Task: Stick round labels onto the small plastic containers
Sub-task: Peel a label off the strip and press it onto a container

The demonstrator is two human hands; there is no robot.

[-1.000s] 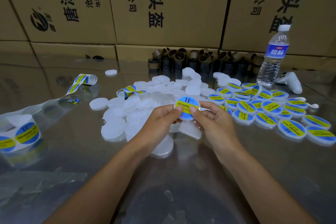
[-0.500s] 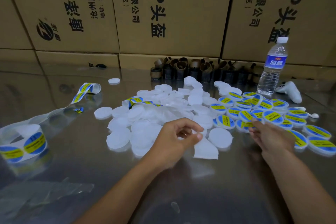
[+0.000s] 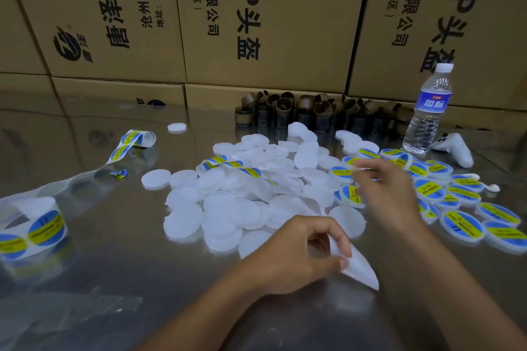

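— Status of the hands?

— My left hand (image 3: pixel 299 253) sits on the near side of the heap of plain white round plastic containers (image 3: pixel 228 208). Its grip pinches a white strip of backing paper (image 3: pixel 360 269) between thumb and fingertips, and the strip's free end points down toward the shiny metal worktop (image 3: pixel 119 271).

— And the other?

— My right hand (image 3: pixel 385 194) hangs over the heap's right edge, above the containers bearing round blue-and-yellow labels (image 3: pixel 462 226). It is blurred on my feed, so I cannot tell whether its grip is spread or pinching anything.

— Label supply?

— I see a roll of blue-and-yellow labels (image 3: pixel 37 229) standing well left of the heap, and a loose length of label tape (image 3: pixel 128 145) curling at the heap's far left. A clear plastic water bottle (image 3: pixel 427 114) stands upright beyond the heap's right end. Brown cardboard boxes (image 3: pixel 285 23) rise behind the heap.
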